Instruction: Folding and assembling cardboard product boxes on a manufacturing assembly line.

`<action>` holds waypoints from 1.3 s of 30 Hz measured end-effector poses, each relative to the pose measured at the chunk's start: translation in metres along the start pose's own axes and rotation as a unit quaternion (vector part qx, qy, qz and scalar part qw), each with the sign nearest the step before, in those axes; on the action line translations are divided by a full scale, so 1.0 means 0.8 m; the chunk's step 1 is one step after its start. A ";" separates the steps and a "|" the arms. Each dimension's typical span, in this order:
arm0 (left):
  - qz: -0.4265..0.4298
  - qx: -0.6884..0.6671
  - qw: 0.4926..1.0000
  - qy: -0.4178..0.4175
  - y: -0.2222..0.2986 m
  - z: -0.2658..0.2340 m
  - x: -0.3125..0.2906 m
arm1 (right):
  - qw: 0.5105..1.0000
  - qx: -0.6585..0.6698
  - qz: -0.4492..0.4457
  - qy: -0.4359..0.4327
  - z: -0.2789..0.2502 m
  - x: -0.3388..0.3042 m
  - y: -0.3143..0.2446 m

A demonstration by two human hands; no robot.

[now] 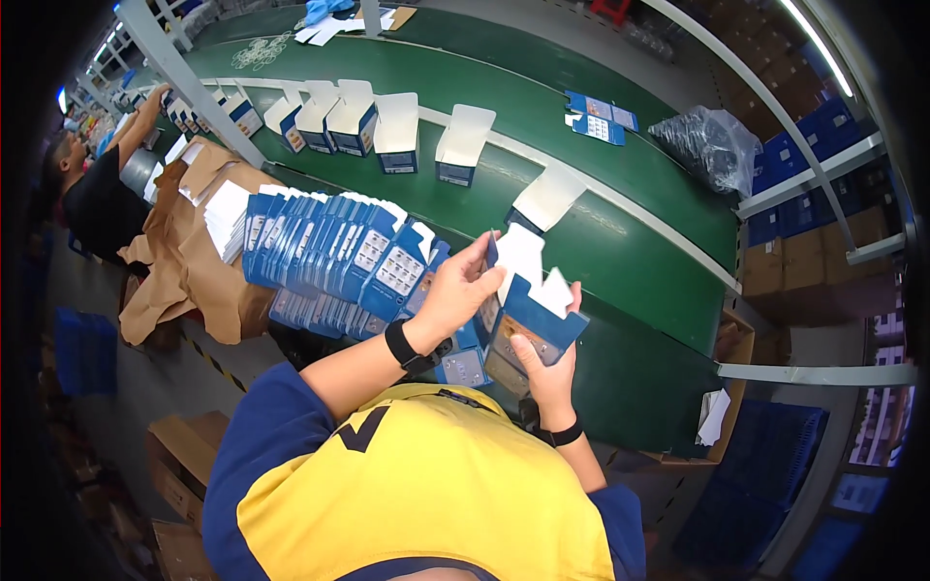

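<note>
Between my hands is a blue cardboard box [531, 324] with its white inner flaps standing up at the top. My left hand [453, 302] grips its left side near the upper edge, thumb on the near face. The right hand [550, 380] holds the lower right, thumb pressed on the printed front and fingers behind it, partly hidden. Left of my hands lies a long row of flat, folded blue cartons [329, 247], stacked on edge. Just beyond the held box, an opened box [547, 198] with a raised white lid stands on the green belt [620, 228].
More open boxes [397, 136] line the belt toward the left. Flattened blue cartons [601, 118] and a plastic-wrapped dark bundle [707, 145] lie farther back. Brown paper [184, 242] drapes at left, near a co-worker [97, 179]. A metal post [194, 82] rises there.
</note>
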State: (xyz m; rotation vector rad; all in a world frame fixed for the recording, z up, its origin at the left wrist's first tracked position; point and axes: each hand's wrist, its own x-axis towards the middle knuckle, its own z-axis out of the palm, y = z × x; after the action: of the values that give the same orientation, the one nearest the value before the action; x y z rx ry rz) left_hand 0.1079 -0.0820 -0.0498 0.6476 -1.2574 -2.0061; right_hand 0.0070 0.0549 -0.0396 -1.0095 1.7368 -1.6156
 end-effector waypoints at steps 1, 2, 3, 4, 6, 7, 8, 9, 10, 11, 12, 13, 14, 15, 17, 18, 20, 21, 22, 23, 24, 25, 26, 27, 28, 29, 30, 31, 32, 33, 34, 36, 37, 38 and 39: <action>-0.018 0.011 0.999 -0.033 0.005 0.008 -0.004 | 0.999 0.045 0.018 -0.016 -0.006 0.006 0.015; -0.036 0.022 0.997 -0.066 0.010 0.017 -0.009 | 0.995 0.089 0.035 -0.032 -0.012 0.011 0.031; -0.054 0.033 0.993 -0.097 0.013 0.024 -0.014 | 0.988 0.134 0.053 -0.052 -0.016 0.016 0.036; -0.053 0.034 0.993 -0.098 0.015 0.029 -0.019 | 0.988 0.134 0.052 -0.050 -0.018 0.019 0.039; -0.081 0.102 0.977 -0.170 0.016 0.036 -0.031 | 0.982 0.186 0.012 -0.040 -0.020 0.025 0.041; -0.096 0.135 0.965 -0.204 0.016 0.038 -0.038 | 0.977 0.212 -0.007 -0.035 -0.020 0.026 0.041; -0.110 0.168 0.950 -0.238 0.015 0.039 -0.043 | 0.976 0.213 -0.007 -0.036 -0.020 0.025 0.041; -0.124 0.201 0.933 -0.271 0.015 0.039 -0.046 | 0.983 0.184 -0.011 -0.013 -0.021 0.023 0.039; -0.137 0.233 0.914 -0.304 0.015 0.038 -0.048 | 0.988 0.155 -0.015 0.010 -0.022 0.021 0.035; -0.136 0.234 0.914 -0.303 0.019 0.032 -0.045 | 0.991 0.126 -0.020 0.032 -0.023 0.021 0.028; -0.105 0.241 0.911 -0.319 0.025 0.021 -0.040 | 0.991 0.127 -0.021 0.032 -0.027 0.023 0.014; -0.075 0.247 0.906 -0.334 0.029 0.009 -0.035 | 0.993 0.118 -0.017 0.027 -0.034 0.025 -0.005; -0.046 0.253 0.901 -0.350 0.031 0.004 -0.033 | 0.994 0.108 -0.011 0.023 -0.042 0.026 -0.025; -0.047 0.254 0.900 -0.350 0.031 0.003 -0.033 | 0.995 0.099 -0.006 0.020 -0.045 0.026 -0.035; 0.119 0.364 0.895 -0.229 0.029 0.004 -0.032 | 0.993 0.115 -0.007 -0.040 -0.048 0.020 -0.037; 0.201 0.411 0.874 -0.163 0.028 0.004 -0.032 | 0.986 0.130 -0.009 -0.103 -0.048 0.017 -0.037; 0.224 0.412 0.869 -0.158 0.020 -0.001 -0.025 | 0.976 0.146 -0.011 -0.163 -0.049 0.014 -0.043; 0.246 0.409 0.866 -0.147 0.017 -0.002 -0.022 | 0.976 0.128 -0.042 -0.172 -0.051 0.014 -0.051; 0.268 0.407 0.863 -0.136 0.018 -0.002 -0.021 | 0.975 0.110 -0.073 -0.181 -0.052 0.014 -0.059; 0.267 0.406 0.863 -0.136 0.018 -0.002 -0.021 | 0.972 0.092 -0.104 -0.189 -0.053 0.014 -0.062; 0.278 0.415 0.855 -0.140 0.018 -0.003 -0.022 | 0.972 0.092 -0.103 -0.189 -0.054 0.013 -0.061; 0.290 0.424 0.846 -0.143 0.021 -0.001 -0.024 | 0.981 0.086 -0.065 -0.163 -0.056 0.011 -0.058; 0.302 0.433 0.837 -0.146 0.023 0.000 -0.024 | 0.987 0.080 -0.029 -0.136 -0.057 0.011 -0.058; 0.301 0.433 0.837 -0.146 0.022 0.001 -0.027 | 0.991 0.074 0.008 -0.108 -0.055 0.012 -0.062; 0.294 0.431 0.836 -0.168 0.019 0.002 -0.033 | 0.991 0.073 0.008 -0.109 -0.053 0.012 -0.067; 0.286 0.429 0.835 -0.189 0.016 0.003 -0.039 | 0.993 0.089 0.033 -0.074 -0.051 0.012 -0.072; 0.279 0.428 0.834 -0.210 0.015 0.004 -0.043 | 0.992 0.104 0.058 -0.040 -0.046 0.013 -0.080; 0.278 0.428 0.834 -0.210 0.015 0.006 -0.044 | 0.989 0.121 0.083 -0.005 -0.040 0.014 -0.083; 0.280 0.419 0.837 -0.215 0.019 0.011 -0.045 | 0.989 0.122 0.084 -0.005 -0.035 0.015 -0.078; 0.284 0.406 0.840 -0.223 0.025 0.018 -0.046 | 0.975 0.222 0.026 -0.007 -0.030 0.015 -0.073; 0.288 0.393 0.842 -0.230 0.030 0.022 -0.046 | 0.947 0.319 -0.032 -0.008 -0.026 0.015 -0.066; 0.297 0.392 0.841 -0.225 0.034 0.025 -0.045 | 0.906 0.413 -0.091 -0.011 -0.025 0.016 -0.053; 0.306 0.393 0.840 -0.217 0.036 0.025 -0.044 | 0.910 0.409 -0.073 -0.022 -0.027 0.018 -0.047; 0.314 0.395 0.838 -0.209 0.039 0.026 -0.043 | 0.912 0.405 -0.056 -0.032 -0.029 0.020 -0.043; 0.314 0.395 0.838 -0.209 0.043 0.027 -0.043 | 0.915 0.400 -0.038 -0.043 -0.032 0.021 -0.039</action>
State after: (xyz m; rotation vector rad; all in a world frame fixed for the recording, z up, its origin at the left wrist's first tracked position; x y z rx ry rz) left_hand 0.1247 -0.0547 -0.0075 0.0756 -2.2461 -1.0489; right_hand -0.0183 0.0558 -0.0038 -0.7134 0.8178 -2.0250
